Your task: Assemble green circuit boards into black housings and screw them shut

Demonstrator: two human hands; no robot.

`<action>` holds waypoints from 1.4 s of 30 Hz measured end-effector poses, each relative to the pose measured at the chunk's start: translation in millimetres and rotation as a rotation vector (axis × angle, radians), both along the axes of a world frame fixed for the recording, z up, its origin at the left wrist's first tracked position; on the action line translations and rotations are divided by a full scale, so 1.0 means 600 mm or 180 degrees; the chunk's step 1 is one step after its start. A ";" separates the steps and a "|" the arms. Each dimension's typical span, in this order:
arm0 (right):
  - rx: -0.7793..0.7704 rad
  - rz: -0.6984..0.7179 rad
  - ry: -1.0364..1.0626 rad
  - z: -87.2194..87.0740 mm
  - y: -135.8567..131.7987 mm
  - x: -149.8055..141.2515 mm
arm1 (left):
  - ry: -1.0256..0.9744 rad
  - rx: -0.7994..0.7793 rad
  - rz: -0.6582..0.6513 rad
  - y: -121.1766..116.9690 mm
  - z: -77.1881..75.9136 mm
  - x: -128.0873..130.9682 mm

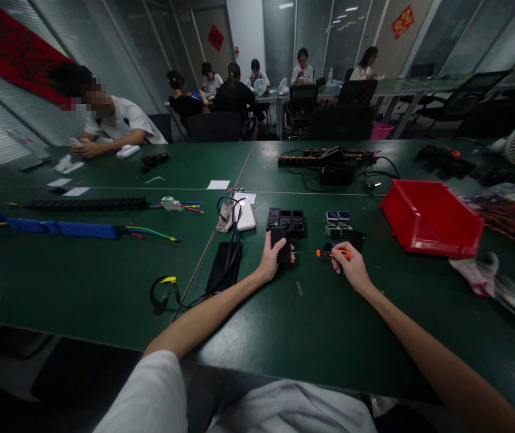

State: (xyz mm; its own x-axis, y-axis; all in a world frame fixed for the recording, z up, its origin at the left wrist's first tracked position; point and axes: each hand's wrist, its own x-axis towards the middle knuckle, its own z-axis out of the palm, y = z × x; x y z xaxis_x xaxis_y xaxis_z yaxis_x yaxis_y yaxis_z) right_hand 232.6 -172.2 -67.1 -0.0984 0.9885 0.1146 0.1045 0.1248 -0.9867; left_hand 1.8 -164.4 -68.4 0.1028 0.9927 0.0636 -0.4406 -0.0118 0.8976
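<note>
My left hand is closed around a flat black case, held above the green table. In my right hand is an orange-and-black screwdriver; its thin shaft points left and its tip reaches the right side of the case. I cannot tell just where the tip meets it. Just behind the case sit several black boxes with small windows. Beyond my right hand lie green circuit boards with small screens, and a thin black plate shows beside the fingers.
A red bin stands to the right, near a white glove. Left of my left hand lie a black slab, cables and a white power bank. A blue power strip is farther left. A person sits across the table.
</note>
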 end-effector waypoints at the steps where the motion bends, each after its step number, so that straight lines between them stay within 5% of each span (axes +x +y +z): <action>1: 0.0003 -0.0032 -0.0077 0.000 0.000 0.001 | 0.0001 -0.0001 0.0002 0.000 0.000 0.000; 15: 0.0501 0.0071 -0.0219 0.016 -0.007 0.003 | 0.0000 -0.0008 0.0005 0.001 0.000 0.001; 31: 0.0260 0.0074 0.0367 -0.014 0.003 0.003 | -0.0017 -0.0060 -0.0060 0.002 -0.005 -0.001; 42: 0.0027 0.0109 0.0203 0.003 0.000 -0.001 | -0.0127 -0.0198 0.0014 0.002 -0.005 -0.004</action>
